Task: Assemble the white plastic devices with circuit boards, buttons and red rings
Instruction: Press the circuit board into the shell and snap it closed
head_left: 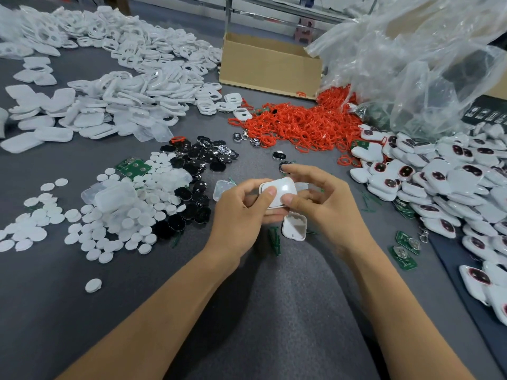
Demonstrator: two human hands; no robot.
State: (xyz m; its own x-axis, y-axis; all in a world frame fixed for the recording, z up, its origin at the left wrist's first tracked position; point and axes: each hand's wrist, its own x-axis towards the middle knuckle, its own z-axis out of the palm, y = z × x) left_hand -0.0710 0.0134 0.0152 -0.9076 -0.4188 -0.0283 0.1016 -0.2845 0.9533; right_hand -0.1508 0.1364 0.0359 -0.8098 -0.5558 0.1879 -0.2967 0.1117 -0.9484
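My forearms angle in from the lower frame to centre; my left hand [241,212] and right hand [321,204] meet, thumbs pressed atop the white shell [284,187] they pinch.

The table [247,338] was plain dark grey. The heaped shells [123,86] at its far left were white, as were the round discs [109,229] and the casing [282,190]. The rings [301,124] were bright red, the circuit boards [133,167] green, the oval pieces [197,160] black. The finished devices [439,187] along the right edge were white with dark red ovals. The box [269,69] was plain brown.
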